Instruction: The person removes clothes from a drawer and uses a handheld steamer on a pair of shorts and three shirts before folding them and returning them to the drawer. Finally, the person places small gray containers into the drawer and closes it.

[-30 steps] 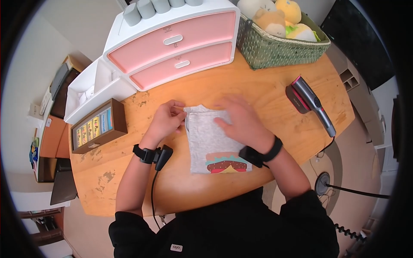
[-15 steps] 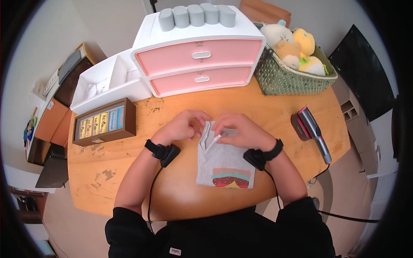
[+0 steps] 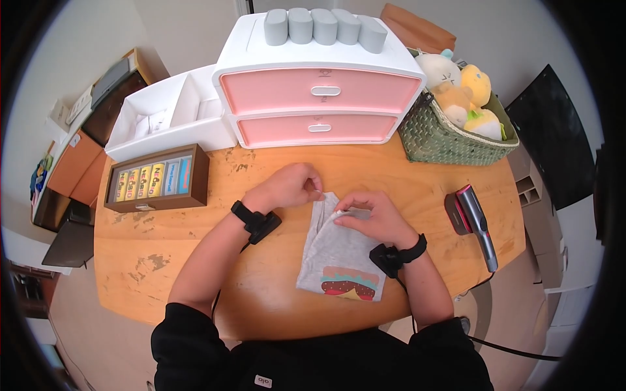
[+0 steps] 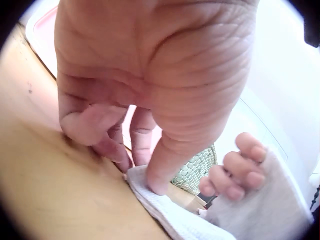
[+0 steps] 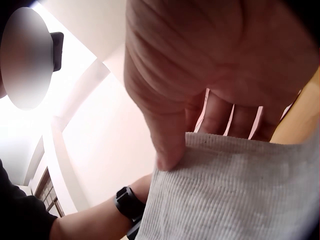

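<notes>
A folded light grey garment [image 3: 332, 251] with a hamburger print [image 3: 352, 282] lies on the wooden table in front of the person. At its far left corner, my left hand [image 3: 293, 184] pinches the cloth between thumb and fingertips; the left wrist view shows the thumb pressed on the cloth edge [image 4: 157, 200]. My right hand [image 3: 377, 218] grips the upper layer near the far edge and holds it raised. Ribbed cloth [image 5: 225, 175] hangs from the right thumb and fingers in the right wrist view, with the fingertips hidden behind it.
Behind the hands stands a white cabinet with pink drawers [image 3: 319, 94], topped by several grey containers [image 3: 325, 27]. A white divided bin [image 3: 189, 140] and a brown box [image 3: 202, 176] sit left. Right are a green basket [image 3: 450, 146] of plush toys and a corded handheld appliance [image 3: 476, 218].
The right hand, flat over the garment a second ago, now grips its far edge and has lifted a layer. The left hand stays at the far left corner. The head view has shifted.
</notes>
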Demonstrator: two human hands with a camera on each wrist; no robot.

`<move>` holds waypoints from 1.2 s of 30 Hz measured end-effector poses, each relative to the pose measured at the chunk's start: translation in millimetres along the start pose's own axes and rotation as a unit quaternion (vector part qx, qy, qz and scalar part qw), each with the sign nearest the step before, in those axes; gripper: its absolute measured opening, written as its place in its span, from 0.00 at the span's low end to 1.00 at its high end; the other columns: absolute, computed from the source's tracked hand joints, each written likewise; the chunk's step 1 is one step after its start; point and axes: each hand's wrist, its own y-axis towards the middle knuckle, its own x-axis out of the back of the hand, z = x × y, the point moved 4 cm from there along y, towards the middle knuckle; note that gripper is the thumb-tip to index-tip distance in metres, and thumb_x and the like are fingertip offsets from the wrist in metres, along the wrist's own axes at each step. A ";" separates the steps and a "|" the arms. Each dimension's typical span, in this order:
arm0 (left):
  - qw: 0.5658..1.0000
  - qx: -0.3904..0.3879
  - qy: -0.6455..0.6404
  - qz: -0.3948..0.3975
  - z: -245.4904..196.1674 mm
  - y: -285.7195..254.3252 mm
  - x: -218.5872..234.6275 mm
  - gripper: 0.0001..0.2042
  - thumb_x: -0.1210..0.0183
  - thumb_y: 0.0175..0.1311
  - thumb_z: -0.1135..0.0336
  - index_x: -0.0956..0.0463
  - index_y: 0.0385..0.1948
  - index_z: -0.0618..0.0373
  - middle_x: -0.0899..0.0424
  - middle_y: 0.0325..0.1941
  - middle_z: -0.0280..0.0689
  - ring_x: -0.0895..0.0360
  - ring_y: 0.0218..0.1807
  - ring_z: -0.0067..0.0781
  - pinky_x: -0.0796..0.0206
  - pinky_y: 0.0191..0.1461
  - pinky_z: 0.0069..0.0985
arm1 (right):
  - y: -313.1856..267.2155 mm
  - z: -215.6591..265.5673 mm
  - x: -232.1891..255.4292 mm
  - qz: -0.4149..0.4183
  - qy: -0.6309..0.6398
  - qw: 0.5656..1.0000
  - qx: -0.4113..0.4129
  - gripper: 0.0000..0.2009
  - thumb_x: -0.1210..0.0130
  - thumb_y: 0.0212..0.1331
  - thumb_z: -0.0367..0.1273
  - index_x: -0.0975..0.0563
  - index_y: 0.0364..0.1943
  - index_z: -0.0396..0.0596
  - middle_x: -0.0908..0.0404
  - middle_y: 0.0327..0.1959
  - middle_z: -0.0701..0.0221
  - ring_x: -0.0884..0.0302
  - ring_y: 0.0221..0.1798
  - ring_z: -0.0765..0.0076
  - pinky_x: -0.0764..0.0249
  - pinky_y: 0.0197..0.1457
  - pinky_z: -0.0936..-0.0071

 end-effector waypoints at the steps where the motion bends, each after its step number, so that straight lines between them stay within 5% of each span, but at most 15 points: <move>1: 1.000 0.015 -0.009 -0.007 -2.4 -0.1 -0.3 0.09 0.25 0.58 0.68 0.14 0.36 0.60 0.14 0.33 0.37 0.16 0.36 0.30 0.23 0.42 0.27 | 3.9 -8.7 -2.7 -0.011 0.015 1.000 -0.011 0.09 0.29 0.61 0.26 0.16 0.42 0.39 0.13 0.37 0.70 0.17 0.43 0.78 0.21 0.54 0.75; 5: 0.997 0.030 0.001 -0.068 0.1 0.7 -4.2 0.10 0.24 0.54 0.66 0.14 0.33 0.59 0.10 0.33 0.41 0.11 0.38 0.38 0.21 0.44 0.32 | 22.6 -37.6 -15.6 -0.009 0.044 0.998 -0.035 0.09 0.28 0.60 0.27 0.16 0.41 0.38 0.13 0.35 0.69 0.17 0.40 0.79 0.21 0.50 0.77; 14: 0.988 0.098 -0.046 -0.110 13.5 1.9 -7.1 0.10 0.24 0.52 0.65 0.10 0.34 0.58 0.09 0.31 0.41 0.12 0.34 0.35 0.20 0.43 0.30 | 41.1 -39.5 -17.5 -0.061 -0.099 0.987 -0.112 0.19 0.20 0.48 0.31 0.17 0.40 0.39 0.14 0.32 0.68 0.17 0.35 0.72 0.20 0.45 0.72; 17: 0.988 0.086 -0.053 -0.117 11.6 2.6 -7.5 0.13 0.24 0.58 0.64 0.12 0.38 0.65 0.10 0.29 0.38 0.14 0.32 0.26 0.22 0.40 0.25 | 34.2 -24.2 -9.4 -0.110 -0.189 0.975 -0.037 0.23 0.19 0.46 0.35 0.18 0.43 0.40 0.14 0.36 0.64 0.15 0.40 0.62 0.19 0.47 0.66; 20: 0.981 0.108 -0.087 -0.136 -7.5 -13.2 -3.1 0.17 0.23 0.59 0.62 0.13 0.41 0.67 0.11 0.31 0.40 0.15 0.33 0.27 0.22 0.42 0.26 | 1.5 -10.9 19.4 -0.243 -0.273 0.930 0.030 0.26 0.20 0.46 0.38 0.19 0.47 0.40 0.15 0.41 0.59 0.15 0.44 0.53 0.19 0.49 0.61; 23: 0.986 0.045 -0.008 -0.158 -17.7 -26.4 -3.3 0.19 0.23 0.59 0.61 0.14 0.41 0.70 0.12 0.32 0.40 0.16 0.35 0.26 0.22 0.42 0.26 | -45.2 -7.8 58.8 -0.279 -0.339 0.897 -0.045 0.26 0.20 0.47 0.38 0.19 0.47 0.37 0.15 0.43 0.56 0.15 0.45 0.52 0.19 0.50 0.60; 26: 0.993 0.079 -0.027 -0.080 -16.0 -23.3 -5.8 0.19 0.21 0.56 0.62 0.15 0.39 0.69 0.13 0.32 0.38 0.17 0.36 0.26 0.23 0.42 0.25 | -67.0 -17.8 74.1 -0.199 -0.288 0.927 -0.133 0.29 0.19 0.45 0.38 0.20 0.49 0.35 0.15 0.39 0.58 0.15 0.41 0.57 0.20 0.45 0.63; 29: 0.991 0.121 -0.061 -0.017 -6.4 -10.8 -7.4 0.17 0.19 0.53 0.64 0.14 0.36 0.65 0.14 0.31 0.35 0.17 0.36 0.25 0.24 0.42 0.23 | -63.7 -40.9 79.1 -0.158 -0.224 0.937 -0.215 0.26 0.18 0.45 0.35 0.18 0.45 0.35 0.15 0.35 0.68 0.19 0.36 0.73 0.22 0.40 0.74; 36: 0.983 0.145 -0.102 0.047 -9.2 2.3 -1.4 0.14 0.19 0.51 0.66 0.16 0.32 0.59 0.14 0.30 0.32 0.20 0.33 0.21 0.28 0.36 0.21 | -51.9 -53.4 84.9 -0.092 -0.145 0.959 -0.226 0.18 0.17 0.45 0.33 0.15 0.34 0.39 0.18 0.26 0.77 0.24 0.29 0.82 0.30 0.32 0.79</move>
